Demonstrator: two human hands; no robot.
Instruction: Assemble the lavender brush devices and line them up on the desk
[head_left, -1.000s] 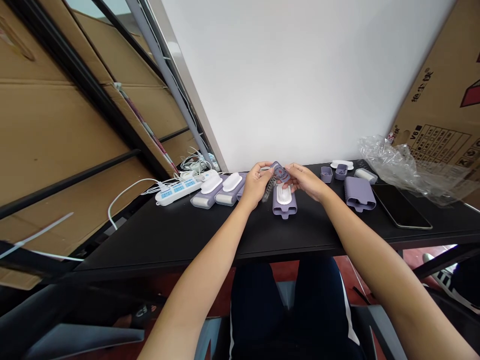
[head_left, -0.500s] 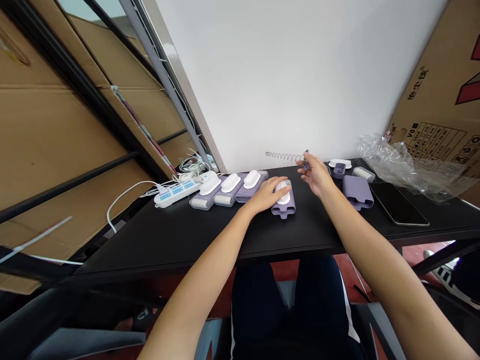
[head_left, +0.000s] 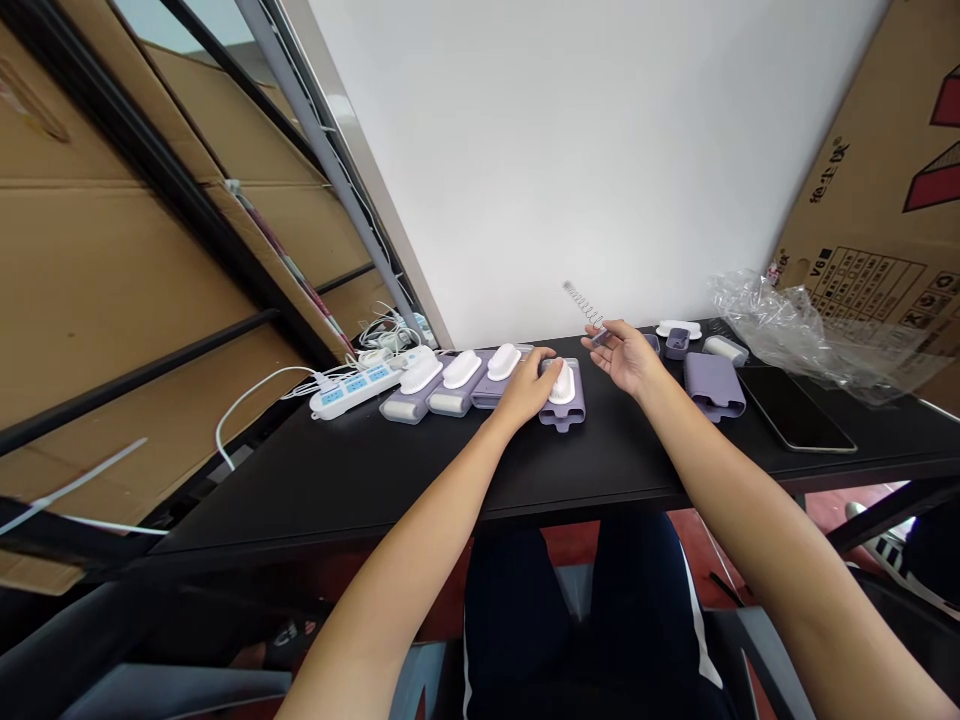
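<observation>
My left hand [head_left: 527, 388] rests at the left side of a flat purple case [head_left: 564, 417], its thumb against the white oval piece [head_left: 562, 384] on top and its fingers curled by the far edge. Above the table, my right hand [head_left: 621, 352] pinches a small purple part [head_left: 600, 337]. From that part a thin metal coil spring [head_left: 583, 303] sticks up to the left, its tip free in the air. Left of my left hand, several purple cases [head_left: 486, 388] with white oval pieces [head_left: 461, 369] lie in a row.
A white power strip [head_left: 356, 388] with cables sits at the table's left. On the right are another purple case [head_left: 714, 385], a small purple cup-like part [head_left: 677, 343], a white cylinder-like piece [head_left: 725, 349], a phone [head_left: 795, 408], clear plastic wrap [head_left: 817, 330] and a large cardboard box [head_left: 862, 220].
The spring has swung from nearly level to slanting upward as my right hand turned and moved slightly left. My left hand has slid a little left with the case, its thumb still on the white piece.
</observation>
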